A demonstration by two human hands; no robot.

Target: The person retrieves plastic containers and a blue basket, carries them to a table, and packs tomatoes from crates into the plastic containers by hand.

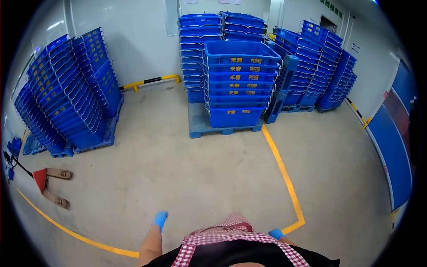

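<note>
My left hand [161, 218], in a light blue glove, hangs low in front of me over the bare floor. My right hand [276, 233], gloved the same way, is beside my body near the corner of a yellow floor line [288, 187]. Neither hand touches anything that I can see, and the fingers are too small to make out. Ahead stands a stack of blue plastic crates [240, 91] with metal handles, nested in one another. It rests on a blue pallet [202, 127], well beyond both hands.
Tall leaning crate stacks [66, 93] stand at the left, and more stacks [307, 62] at the back right. An upright blue pallet [281, 89] is beside the front stack. A red pallet jack [41, 180] sits at left. A yellow-black barrier [151, 81] runs along the wall.
</note>
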